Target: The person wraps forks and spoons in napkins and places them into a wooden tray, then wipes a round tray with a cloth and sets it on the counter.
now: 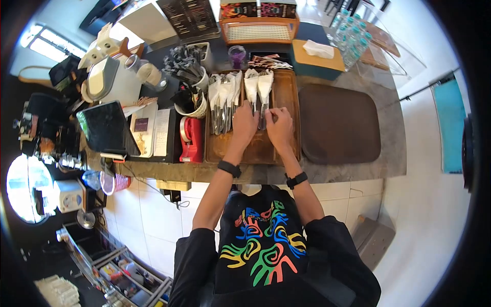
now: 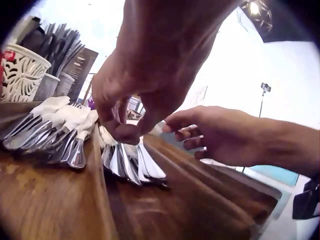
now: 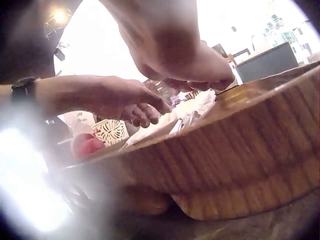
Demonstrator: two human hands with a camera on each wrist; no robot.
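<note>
Cutlery sets wrapped in white napkins (image 1: 224, 92) lie in the left compartment of a wooden tray (image 1: 215, 152); two more wrapped sets (image 1: 265, 84) lie in the middle one. My left hand (image 1: 245, 124) is over the middle sets; in the left wrist view its thumb and fingertips (image 2: 131, 134) pinch at one near the napkin's lower end. My right hand (image 1: 280, 128) hovers just right of them, fingers loosely bent and holding nothing; the left wrist view shows this hand (image 2: 220, 132) apart from the cutlery (image 2: 120, 162).
Right of the wooden tray lies a brown tray (image 1: 340, 125), with a tissue box (image 1: 317, 64) behind. A red tape dispenser (image 1: 191, 140), white baskets (image 1: 197, 110) of utensils and a tablet (image 1: 107, 128) stand left. Behind are a purple-filled jar (image 1: 237, 57) and a wooden holder (image 1: 259, 31).
</note>
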